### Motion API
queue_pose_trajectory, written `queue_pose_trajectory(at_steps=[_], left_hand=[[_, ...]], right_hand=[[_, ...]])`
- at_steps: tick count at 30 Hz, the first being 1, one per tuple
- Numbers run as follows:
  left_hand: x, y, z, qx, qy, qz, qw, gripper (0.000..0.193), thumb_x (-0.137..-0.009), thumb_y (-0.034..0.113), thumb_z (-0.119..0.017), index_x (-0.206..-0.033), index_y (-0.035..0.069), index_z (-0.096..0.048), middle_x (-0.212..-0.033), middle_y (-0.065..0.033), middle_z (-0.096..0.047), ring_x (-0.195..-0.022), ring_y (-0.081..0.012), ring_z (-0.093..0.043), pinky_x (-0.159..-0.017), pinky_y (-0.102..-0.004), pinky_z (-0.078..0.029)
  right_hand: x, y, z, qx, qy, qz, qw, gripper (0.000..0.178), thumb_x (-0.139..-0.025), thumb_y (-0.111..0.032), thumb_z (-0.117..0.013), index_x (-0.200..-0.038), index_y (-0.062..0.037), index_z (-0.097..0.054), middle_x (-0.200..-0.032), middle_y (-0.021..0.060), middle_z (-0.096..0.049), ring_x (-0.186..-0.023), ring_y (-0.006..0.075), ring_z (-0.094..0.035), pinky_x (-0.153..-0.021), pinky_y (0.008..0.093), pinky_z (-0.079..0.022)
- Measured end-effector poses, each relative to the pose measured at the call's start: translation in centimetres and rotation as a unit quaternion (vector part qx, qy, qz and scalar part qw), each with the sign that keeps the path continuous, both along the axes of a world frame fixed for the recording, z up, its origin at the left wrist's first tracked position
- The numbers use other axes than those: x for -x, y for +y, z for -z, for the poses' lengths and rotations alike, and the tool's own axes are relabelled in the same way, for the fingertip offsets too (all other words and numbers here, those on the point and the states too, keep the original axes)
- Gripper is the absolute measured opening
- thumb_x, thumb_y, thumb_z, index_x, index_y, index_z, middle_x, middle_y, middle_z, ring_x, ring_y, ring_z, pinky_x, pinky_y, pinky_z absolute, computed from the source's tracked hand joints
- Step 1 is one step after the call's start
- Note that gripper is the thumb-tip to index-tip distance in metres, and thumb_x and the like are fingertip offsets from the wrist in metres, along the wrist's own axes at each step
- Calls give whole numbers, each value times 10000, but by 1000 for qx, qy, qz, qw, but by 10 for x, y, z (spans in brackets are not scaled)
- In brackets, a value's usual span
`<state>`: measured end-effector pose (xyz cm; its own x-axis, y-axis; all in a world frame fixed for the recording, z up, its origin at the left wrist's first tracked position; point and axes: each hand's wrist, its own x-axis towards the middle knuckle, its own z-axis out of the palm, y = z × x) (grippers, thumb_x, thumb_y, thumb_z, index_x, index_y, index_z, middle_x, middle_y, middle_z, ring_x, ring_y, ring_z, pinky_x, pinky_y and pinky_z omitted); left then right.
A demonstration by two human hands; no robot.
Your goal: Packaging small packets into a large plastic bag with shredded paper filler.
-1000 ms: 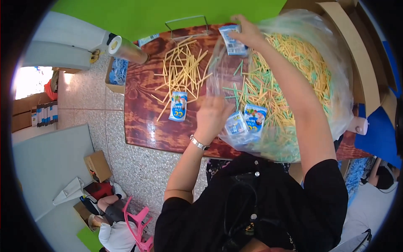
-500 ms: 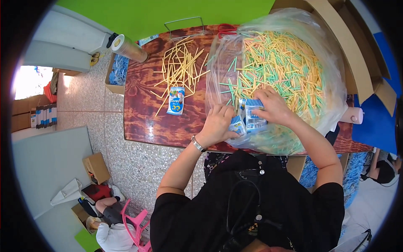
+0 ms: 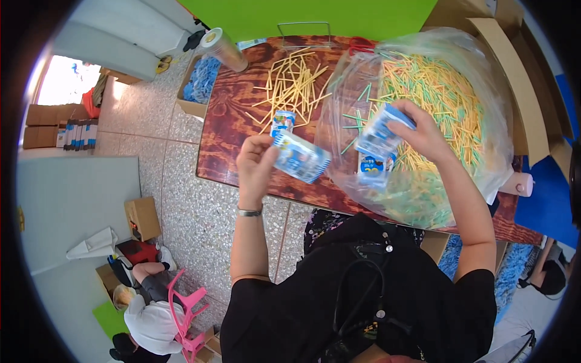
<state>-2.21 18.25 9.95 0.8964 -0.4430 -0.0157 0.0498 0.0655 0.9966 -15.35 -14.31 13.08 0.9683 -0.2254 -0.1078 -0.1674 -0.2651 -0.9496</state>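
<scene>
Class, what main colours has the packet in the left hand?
The packet is mainly blue and white; the head view shows best.

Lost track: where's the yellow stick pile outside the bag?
Head view: the pile lies on the table, left of the bag, beyond the left hand.

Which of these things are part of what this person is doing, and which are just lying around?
In use, it seems:
- blue-and-white packet in the left hand
- second packet in the right hand
- clear plastic bag with multicoloured sticks

Probably just lying about:
- tall tumbler
- pink cylindrical container
</scene>
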Motion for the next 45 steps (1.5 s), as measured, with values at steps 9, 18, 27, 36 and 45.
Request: queue_pose_trajectory(at_steps=[9,18,27,36,45], left_hand=[[-36,34,75,-182,4,89,979,154,-871,87,-697,-989,2,-646,-918,-48,-674,-835,-128,-618,-718,-257,-483],[-14,-80,55,-350,-423,28,835,324,-851,225,-702,-1057,-7,-609,-898,-191,-657,-836,-359,-630,-757,-444,-495],[-25,-132,89,-460,-391,67,794,459,-812,329,-722,-1016,-20,-505,-859,-241,-661,-815,-429,-647,-700,-490,-531],[-52,-142,98,-351,-225,116,901,207,-836,205,-675,-887,8,-638,-818,-113,-689,-740,-247,-676,-660,-361,-525],[-39,-177,1,-46,6,221,974,93,-975,123,-565,-925,45,-551,-830,-22,-628,-667,-70,-560,-627,-229,-484]], right_hand=[[-67,115,91,190,-126,-124,966,392,-823,-347,-704,-1080,-63,-620,-1057,142,-652,-1002,337,-624,-818,439,-502],[10,26,57,494,170,-131,843,524,-730,-408,-781,-1075,-54,-605,-1056,164,-648,-1015,323,-612,-832,440,-517],[17,45,64,493,208,-80,841,576,-656,-395,-826,-1059,-64,-581,-1035,137,-647,-1097,330,-552,-894,511,-430],[27,35,41,341,144,-136,919,377,-695,-308,-813,-932,-81,-628,-933,123,-632,-924,317,-604,-777,430,-462],[52,45,-55,156,-27,-31,987,327,-740,-204,-796,-992,-62,-644,-821,106,-641,-724,264,-638,-656,349,-489]])
